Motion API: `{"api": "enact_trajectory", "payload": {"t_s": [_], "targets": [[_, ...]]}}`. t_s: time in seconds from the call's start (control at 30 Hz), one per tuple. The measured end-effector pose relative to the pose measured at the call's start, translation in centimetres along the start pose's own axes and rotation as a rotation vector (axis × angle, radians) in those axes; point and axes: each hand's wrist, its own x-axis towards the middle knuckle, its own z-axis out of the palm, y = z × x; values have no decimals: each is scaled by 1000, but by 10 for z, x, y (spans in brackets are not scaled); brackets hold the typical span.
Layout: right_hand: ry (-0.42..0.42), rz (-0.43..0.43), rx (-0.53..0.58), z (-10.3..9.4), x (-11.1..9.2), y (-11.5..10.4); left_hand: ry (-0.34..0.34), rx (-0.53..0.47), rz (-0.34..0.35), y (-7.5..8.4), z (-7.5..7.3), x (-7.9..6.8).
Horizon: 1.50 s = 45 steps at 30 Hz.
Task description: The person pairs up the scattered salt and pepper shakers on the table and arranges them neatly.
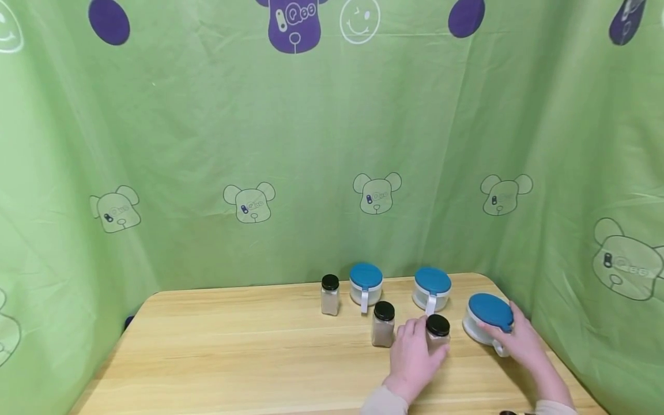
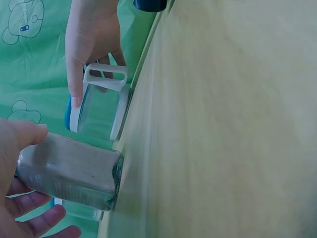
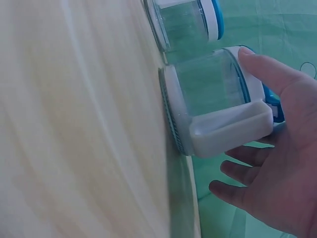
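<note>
My left hand point(image 1: 413, 356) has its thumb and fingers on opposite sides of a black-lidded spice jar point(image 1: 438, 326) with pale contents. In the left wrist view, the thumb lies against that square clear jar point(image 2: 74, 166) while the lower fingers spread loosely. At the table's right side, my right hand point(image 1: 523, 340) holds a clear glass jar with a blue lid point(image 1: 490, 312) and white handle by its top. The right wrist view has the thumb on the white rim of this jar point(image 3: 213, 89). Its other fingers are spread behind the handle, and the index finger is partly hidden. Both jars appear upright.
Two more blue-lidded jars point(image 1: 366, 282) point(image 1: 432, 288) stand near the table's back edge. Two black-lidded spice jars point(image 1: 329, 295) point(image 1: 383, 324) stand left of my left hand. A green printed curtain point(image 1: 311, 144) surrounds the wooden table point(image 1: 233, 346). Something dark point(image 1: 508, 412) shows at the bottom edge.
</note>
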Motion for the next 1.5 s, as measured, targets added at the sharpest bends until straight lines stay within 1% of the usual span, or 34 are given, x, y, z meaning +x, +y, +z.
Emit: {"api": "enact_trajectory", "payload": {"t_s": [0.3,0.57,0.77,0.87,1.0,1.13,1.23,1.5], "targets": [[43,23,107,7,0,0,-7,-7,-10,-1,2,2],[53,79,128,8,1,-1,-21,-17,3,-3,3,2],[47,108,148,8,1,-2,-23,-44,5,-2,1,4],[46,142,164,7,1,-5,-17,-38,12,-2,-1,4],[65,186,158,7,2,-7,-13,-14,8,-1,-3,3],[97,219,105,7,4,-7,0,11,6,1,-5,2],[114,240,75,7,4,-6,13,27,23,2,-6,0],[163,242,52,8,0,-3,29,22,43,3,-6,-5]]}}
